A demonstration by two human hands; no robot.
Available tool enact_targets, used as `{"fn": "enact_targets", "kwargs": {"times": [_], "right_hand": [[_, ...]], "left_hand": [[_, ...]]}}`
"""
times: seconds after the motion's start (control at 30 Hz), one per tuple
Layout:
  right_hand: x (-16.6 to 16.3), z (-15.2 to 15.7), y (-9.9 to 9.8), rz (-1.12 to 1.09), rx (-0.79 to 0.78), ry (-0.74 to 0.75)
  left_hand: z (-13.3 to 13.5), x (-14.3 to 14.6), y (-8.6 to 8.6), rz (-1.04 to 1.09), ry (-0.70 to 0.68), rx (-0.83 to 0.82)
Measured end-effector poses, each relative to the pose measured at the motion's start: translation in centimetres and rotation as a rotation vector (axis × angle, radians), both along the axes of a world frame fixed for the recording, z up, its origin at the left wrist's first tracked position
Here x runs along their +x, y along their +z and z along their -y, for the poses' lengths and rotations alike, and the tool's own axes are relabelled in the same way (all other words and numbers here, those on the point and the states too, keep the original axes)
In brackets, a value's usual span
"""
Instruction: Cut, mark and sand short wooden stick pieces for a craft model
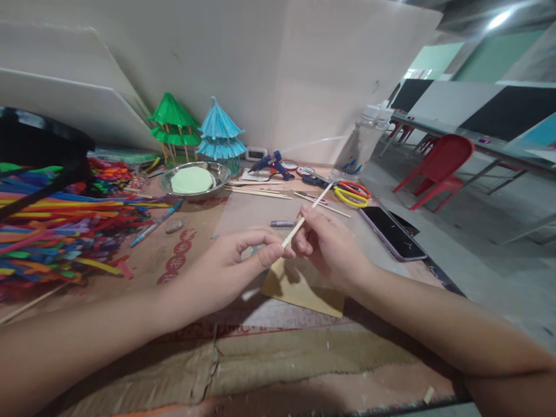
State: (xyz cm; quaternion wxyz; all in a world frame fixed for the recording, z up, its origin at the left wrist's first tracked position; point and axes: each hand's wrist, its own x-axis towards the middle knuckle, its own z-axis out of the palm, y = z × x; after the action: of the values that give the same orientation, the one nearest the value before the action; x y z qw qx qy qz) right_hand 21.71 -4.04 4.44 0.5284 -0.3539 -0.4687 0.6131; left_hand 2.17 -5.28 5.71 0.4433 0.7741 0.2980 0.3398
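A thin pale wooden stick (321,196) slants up and away between my hands over the work surface. My left hand (256,252) pinches its near end between thumb and fingers. Further along, my right hand (324,237) grips the same stick, its other fingers curled. Beneath the hands lies a yellow sheet (304,289), partly in their shadow, on a whitish mat (234,217). Just beyond my fingers is a small dark cylinder (282,223). More thin sticks (260,192) lie on the far part of the mat.
Colourful pipe cleaners (78,231) pile up at left. Behind stand a metal dish (164,184), green (171,119) and blue (220,130) pagoda-like models, a blue glue gun (273,165) and a plastic bottle (358,145). Scissors (351,194) and a phone (393,234) lie at right.
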Motion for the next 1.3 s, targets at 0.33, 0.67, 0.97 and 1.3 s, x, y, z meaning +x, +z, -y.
{"fn": "enact_targets", "kwargs": {"times": [0.33, 0.67, 0.97, 1.3], "right_hand": [[1.5, 0.5, 3.1, 0.090, 0.314, 0.096], [1.8, 1.0, 3.9, 0.292, 0.476, -0.013], [3.0, -0.9, 1.6, 0.876, 0.715, 0.094], [3.3, -2.4, -1.6, 1.112, 0.889, 0.376]], "left_hand": [[-0.1, 0.4, -0.5, 0.001, -0.005, 0.036], [0.1, 0.6, -0.8, -0.007, -0.009, -0.039], [-2.5, -0.1, -4.1, -0.479, -0.002, 0.487], [-3.6, -0.4, -6.5, -0.653, -0.056, 0.535]]}}
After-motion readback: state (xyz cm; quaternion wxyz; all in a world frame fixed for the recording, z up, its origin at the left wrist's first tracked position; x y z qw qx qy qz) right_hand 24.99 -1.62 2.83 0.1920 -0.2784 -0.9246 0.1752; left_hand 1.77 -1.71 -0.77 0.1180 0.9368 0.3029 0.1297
